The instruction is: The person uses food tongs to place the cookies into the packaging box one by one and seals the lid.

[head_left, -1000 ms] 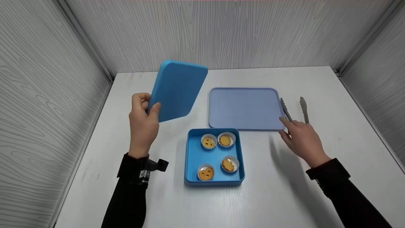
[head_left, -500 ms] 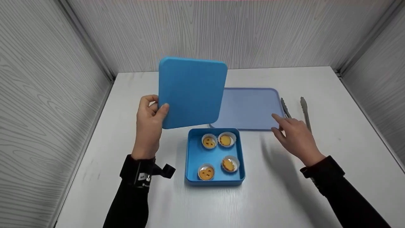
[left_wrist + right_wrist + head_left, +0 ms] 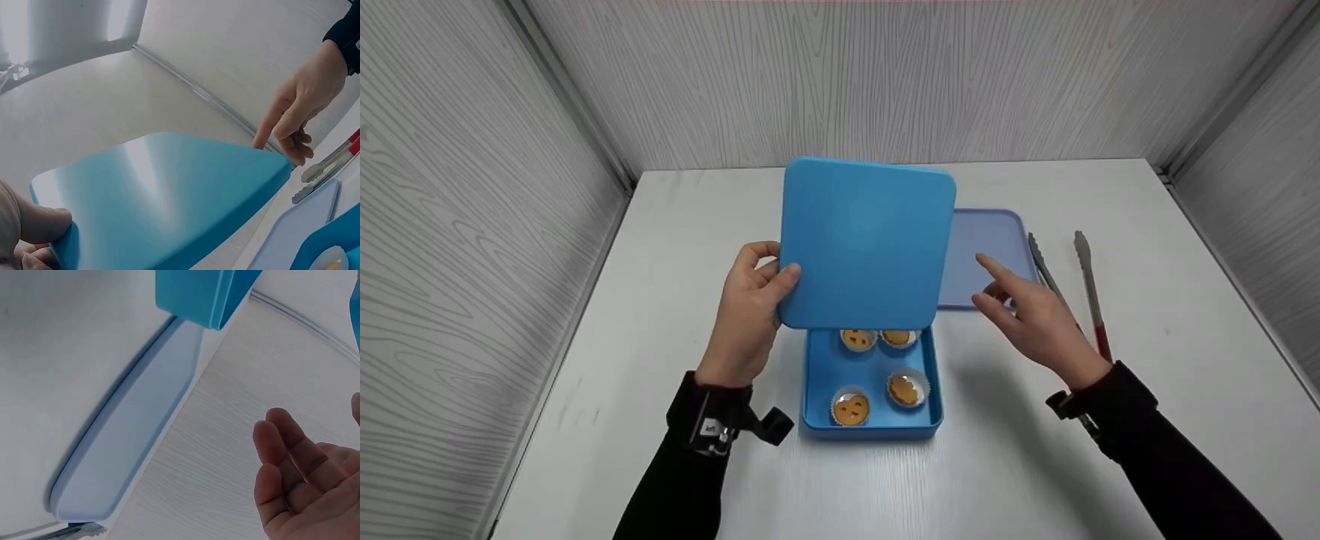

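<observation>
My left hand point(image 3: 750, 315) pinches the left edge of a blue lid point(image 3: 866, 244), thumb on the near face and fingers behind. The lid is held tilted above the far part of a blue box point(image 3: 859, 371) and hides its back rim. Inside the box several small baked pieces sit in white paper cups, among them one cookie point(image 3: 851, 410) at the front left and another point(image 3: 903, 390) at the right. To the right of the lid hovers my right hand point(image 3: 1039, 319), holding nothing, index finger extended. In the right wrist view its other fingers point(image 3: 304, 455) are loosely bent.
A lilac tray point(image 3: 986, 255) lies behind the box, partly covered by the lid in the head view. Tongs point(image 3: 1087, 277) with red on the handles lie right of the tray, partly hidden by my right hand. Walls stand at the back and sides.
My left hand has carried the lid right and turned it to face me, bringing it over the back of the box. My right hand has moved left, away from the tongs.
</observation>
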{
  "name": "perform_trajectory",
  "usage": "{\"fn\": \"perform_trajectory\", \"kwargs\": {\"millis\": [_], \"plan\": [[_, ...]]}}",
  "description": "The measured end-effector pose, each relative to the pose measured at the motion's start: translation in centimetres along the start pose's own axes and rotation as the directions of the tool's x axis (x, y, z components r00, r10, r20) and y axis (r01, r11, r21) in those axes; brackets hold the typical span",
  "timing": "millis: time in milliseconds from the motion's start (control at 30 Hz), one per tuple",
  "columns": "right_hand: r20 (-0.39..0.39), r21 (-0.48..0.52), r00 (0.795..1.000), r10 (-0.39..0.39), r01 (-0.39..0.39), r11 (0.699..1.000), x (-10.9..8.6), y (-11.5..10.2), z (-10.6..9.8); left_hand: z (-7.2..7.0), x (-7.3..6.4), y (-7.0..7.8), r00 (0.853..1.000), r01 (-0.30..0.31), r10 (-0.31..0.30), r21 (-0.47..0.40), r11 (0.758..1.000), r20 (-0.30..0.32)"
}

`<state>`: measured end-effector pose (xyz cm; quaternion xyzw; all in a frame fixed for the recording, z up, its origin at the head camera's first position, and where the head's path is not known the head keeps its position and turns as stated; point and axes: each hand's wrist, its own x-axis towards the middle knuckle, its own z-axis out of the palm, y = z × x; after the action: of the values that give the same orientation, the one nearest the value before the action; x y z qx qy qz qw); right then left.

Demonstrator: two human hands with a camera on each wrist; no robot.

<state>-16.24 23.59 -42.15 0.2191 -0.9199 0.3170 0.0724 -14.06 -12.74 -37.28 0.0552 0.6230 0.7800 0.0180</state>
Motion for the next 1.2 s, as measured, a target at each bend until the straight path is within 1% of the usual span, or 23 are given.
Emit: {"fn": "perform_trajectory", "kwargs": {"millis": [133,267,367,433,500,567,600,667,700,733,767,800,867,933,1000,1033,1133,1200], "plan": [[0.020,0.126,1.000,0.004,-0.007,0.992,0.2,-1.0,0.1,0.4,-0.1,-0.5,0.999,0.042,-0.041,-0.021,0.999,0.024],[0.061,0.260,0.998,0.018,-0.033,0.965,0.2,-1.7,0.3,0.7,-0.2,-1.1,0.997,0.074,-0.073,-0.024,0.997,0.039],[0.109,0.352,0.993,0.047,-0.083,0.932,0.2,-2.2,0.5,0.9,-0.2,-1.7,0.993,0.106,-0.104,-0.039,0.994,0.050],[0.140,0.416,0.988,0.068,-0.121,0.901,0.1,-2.5,0.7,1.0,-0.3,-2.2,0.990,0.132,-0.129,-0.057,0.990,0.058],[0.164,0.469,0.982,0.097,-0.164,0.868,0.0,-2.6,1.0,1.0,-0.4,-2.7,0.987,0.155,-0.152,-0.055,0.986,0.058],[0.185,0.510,0.975,0.126,-0.205,0.835,-0.1,-2.7,1.3,1.1,-0.6,-3.1,0.984,0.172,-0.171,-0.028,0.985,0.051],[0.196,0.529,0.971,0.139,-0.224,0.818,-0.1,-2.7,1.5,1.1,-0.6,-3.3,0.983,0.176,-0.176,0.002,0.984,0.044],[0.218,0.546,0.961,0.168,-0.263,0.795,-0.2,-2.7,2.0,1.0,-0.8,-3.8,0.984,0.171,-0.175,0.108,0.979,0.025],[0.233,0.552,0.956,0.180,-0.282,0.784,-0.2,-2.7,2.3,1.0,-0.9,-4.1,0.986,0.160,-0.166,0.176,0.971,0.020],[0.247,0.559,0.951,0.187,-0.298,0.774,-0.2,-2.7,2.6,0.9,-1.0,-4.3,0.988,0.143,-0.152,0.257,0.956,0.015],[0.261,0.559,0.945,0.196,-0.313,0.768,-0.2,-2.7,2.9,0.8,-1.0,-4.6,0.991,0.125,-0.137,0.340,0.932,0.011],[0.271,0.555,0.941,0.201,-0.324,0.766,-0.3,-2.6,3.1,0.7,-1.1,-4.9,0.993,0.106,-0.121,0.427,0.898,0.008],[0.292,0.534,0.934,0.208,-0.339,0.775,-0.4,-2.6,3.6,0.5,-1.3,-5.6,0.996,0.078,-0.095,0.581,0.810,-0.002],[0.308,0.498,0.927,0.213,-0.348,0.794,-0.4,-2.5,4.2,0.3,-1.6,-6.1,0.996,0.075,-0.085,0.693,0.717,-0.020],[0.318,0.460,0.922,0.222,-0.355,0.814,-0.5,-2.5,4.6,0.1,-1.9,-6.7,0.994,0.093,-0.099,0.769,0.632,-0.039],[0.325,0.440,0.919,0.224,-0.357,0.824,-0.6,-2.4,4.9,0.1,-2.0,-6.9,0.993,0.105,-0.108,0.796,0.597,-0.049],[0.339,0.379,0.910,0.237,-0.363,0.851,-0.7,-2.4,5.5,0.0,-2.4,-7.5,0.989,0.121,-0.134,0.856,0.502,-0.061],[0.354,0.339,0.903,0.244,-0.367,0.866,-0.7,-2.4,5.9,0.0,-2.6,-7.9,0.987,0.128,-0.148,0.883,0.452,-0.068]]}}
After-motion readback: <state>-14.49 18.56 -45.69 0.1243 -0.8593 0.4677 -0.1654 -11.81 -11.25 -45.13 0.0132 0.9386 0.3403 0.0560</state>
